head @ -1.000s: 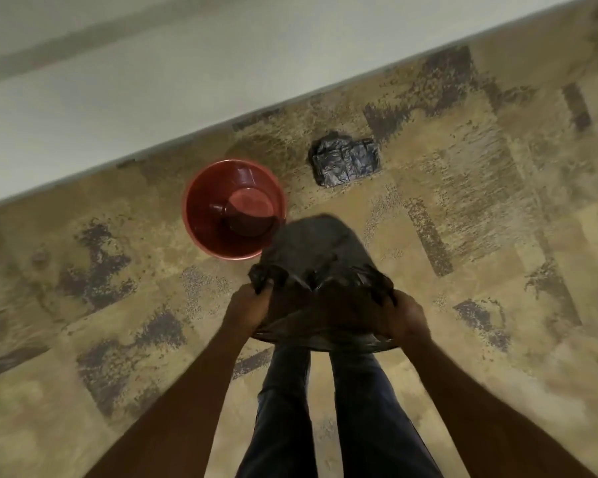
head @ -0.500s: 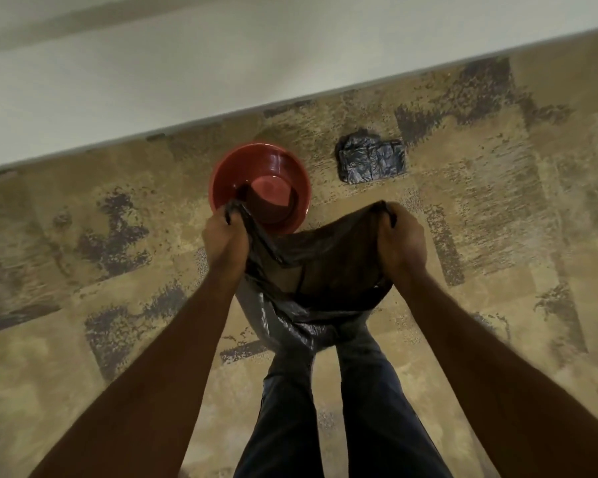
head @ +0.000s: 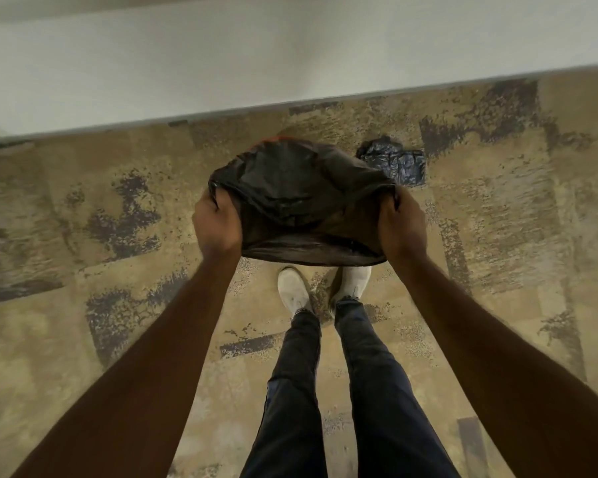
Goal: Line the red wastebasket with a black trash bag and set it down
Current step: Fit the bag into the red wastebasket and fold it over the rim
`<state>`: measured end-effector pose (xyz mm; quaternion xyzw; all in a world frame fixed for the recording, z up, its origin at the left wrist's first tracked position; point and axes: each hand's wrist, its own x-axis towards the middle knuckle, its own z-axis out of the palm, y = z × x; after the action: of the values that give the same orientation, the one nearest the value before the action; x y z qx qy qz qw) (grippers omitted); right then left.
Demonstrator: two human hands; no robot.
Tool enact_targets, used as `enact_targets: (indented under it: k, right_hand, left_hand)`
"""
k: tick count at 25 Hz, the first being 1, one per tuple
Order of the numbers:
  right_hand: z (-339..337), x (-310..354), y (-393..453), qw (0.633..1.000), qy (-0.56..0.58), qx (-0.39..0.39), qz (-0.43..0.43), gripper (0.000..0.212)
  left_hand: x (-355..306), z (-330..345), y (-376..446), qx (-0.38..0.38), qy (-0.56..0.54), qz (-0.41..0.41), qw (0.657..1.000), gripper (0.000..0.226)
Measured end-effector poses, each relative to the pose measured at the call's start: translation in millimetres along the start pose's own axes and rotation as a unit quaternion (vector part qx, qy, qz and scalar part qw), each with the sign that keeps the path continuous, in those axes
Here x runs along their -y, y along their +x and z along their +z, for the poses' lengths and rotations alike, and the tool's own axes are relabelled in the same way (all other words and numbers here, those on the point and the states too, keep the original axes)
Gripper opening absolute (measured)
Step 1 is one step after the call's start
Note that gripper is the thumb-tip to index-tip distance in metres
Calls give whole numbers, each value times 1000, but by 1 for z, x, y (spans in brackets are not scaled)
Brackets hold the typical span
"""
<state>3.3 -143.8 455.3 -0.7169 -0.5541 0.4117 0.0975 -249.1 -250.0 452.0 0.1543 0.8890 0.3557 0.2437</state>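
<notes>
Holding: both hands stretch the mouth of a black trash bag [head: 301, 198] open in front of the body.
Left hand [head: 218, 222]: fist closed tight on the bag's rim at its 9 o'clock edge.
Right hand [head: 403, 224]: fist closed tight on the rim at 3 o'clock.
Red wastebasket [head: 277, 139]: only a thin red sliver shows at the bag's 12 o'clock edge.
Change: half a second ago the basket's open mouth was plainly seen beyond the hands; now the bag covers almost all of it, billowed upward.
Folded spare bags [head: 396, 163]: on the carpet [head: 83, 236] at 1 o'clock from the held bag.
Shoes [head: 292, 291]: white, at 6 o'clock, newly in view below the bag.
</notes>
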Motion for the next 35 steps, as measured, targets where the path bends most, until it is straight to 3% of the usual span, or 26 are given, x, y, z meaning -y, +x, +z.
enact_targets:
  k: [9, 13, 19, 24, 28, 35]
  right_hand:
    - [42, -7, 31, 998, 37, 52, 11, 37]
    - [58, -16, 44, 994, 24, 102, 22, 41]
    - [73, -35, 58, 983, -41, 175, 31, 35]
    - [82, -25, 80, 982, -40, 185, 25, 26]
    - [99, -10, 107, 984, -15, 180, 6, 26]
    - [144, -18, 164, 984, -34, 177, 5, 32]
  left_hand:
    - [41, 14, 12, 49, -24, -51, 997, 52]
    - [59, 29, 17, 109, -22, -124, 986, 54]
    - [79, 45, 19, 162, -7, -229, 960, 39]
    - [79, 56, 28, 139, -9, -251, 958, 41]
    - [77, 67, 52, 118, -24, -250, 961, 73]
    - [97, 95, 95, 85, -73, -281, 953, 70]
